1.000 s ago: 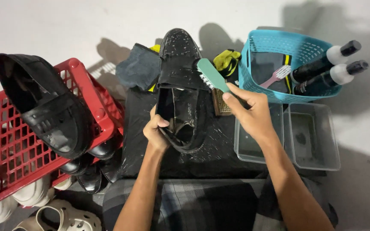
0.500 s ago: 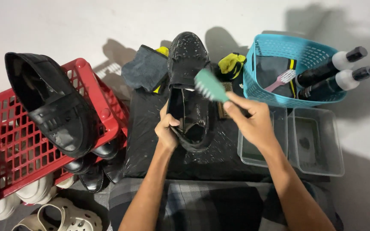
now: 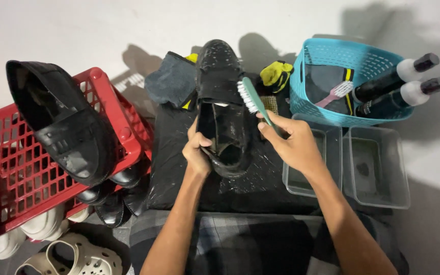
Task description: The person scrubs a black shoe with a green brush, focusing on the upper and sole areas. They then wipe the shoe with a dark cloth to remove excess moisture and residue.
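Observation:
A wet black leather shoe (image 3: 222, 97) lies on a black plastic-covered surface (image 3: 171, 168), toe pointing away from me. My left hand (image 3: 197, 153) grips its heel opening, fingers inside the rim. My right hand (image 3: 291, 140) holds a green-handled brush (image 3: 252, 100) by its handle; the white bristles rest against the shoe's right side near the strap.
A red crate (image 3: 6, 168) at left carries another black shoe (image 3: 62, 125), with more black and white footwear below it. A grey cloth (image 3: 171, 81) and a yellow-black cloth (image 3: 276, 74) lie behind. A blue basket (image 3: 332, 56) holds a pink toothbrush and two bottles. Two clear tubs (image 3: 378, 168) sit at right.
My right hand has shifted the brush slightly along the shoe's right side. My left hand keeps hold of the heel opening; the view has moved a little.

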